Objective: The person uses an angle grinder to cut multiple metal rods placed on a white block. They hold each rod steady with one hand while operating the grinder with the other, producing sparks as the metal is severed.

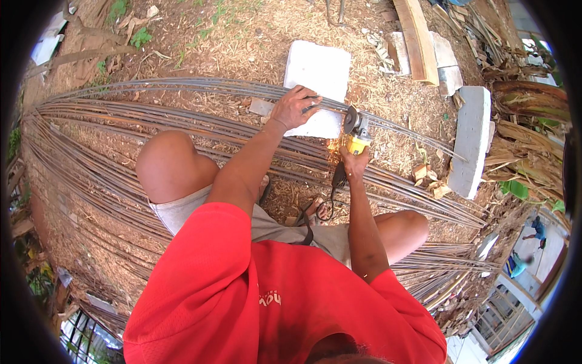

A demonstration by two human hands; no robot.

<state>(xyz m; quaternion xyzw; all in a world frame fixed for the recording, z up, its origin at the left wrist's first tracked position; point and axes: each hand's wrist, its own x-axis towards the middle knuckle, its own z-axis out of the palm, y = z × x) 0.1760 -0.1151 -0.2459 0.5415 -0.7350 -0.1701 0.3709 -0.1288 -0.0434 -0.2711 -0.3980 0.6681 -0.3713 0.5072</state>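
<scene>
My right hand (354, 162) is wrapped round a yellow angle grinder (358, 141), whose cutting disc (350, 119) meets a bundle of thin steel bars (242, 87). Orange sparks (333, 147) fly down from the disc toward my legs. To the left of the disc, my left hand (296, 107) grips the same steel bars, its fingers curled over them. Beneath the bars lies a white slab (317, 70). The grinder's black cord (328, 200) trails down between my legs.
More long steel bars (121, 112) run across the ground under and around my legs. A pale concrete block (470, 142) stands by the bars' right ends. Wooden planks (417, 42) lie at the far right. Two people (526, 246) are in the distance at lower right.
</scene>
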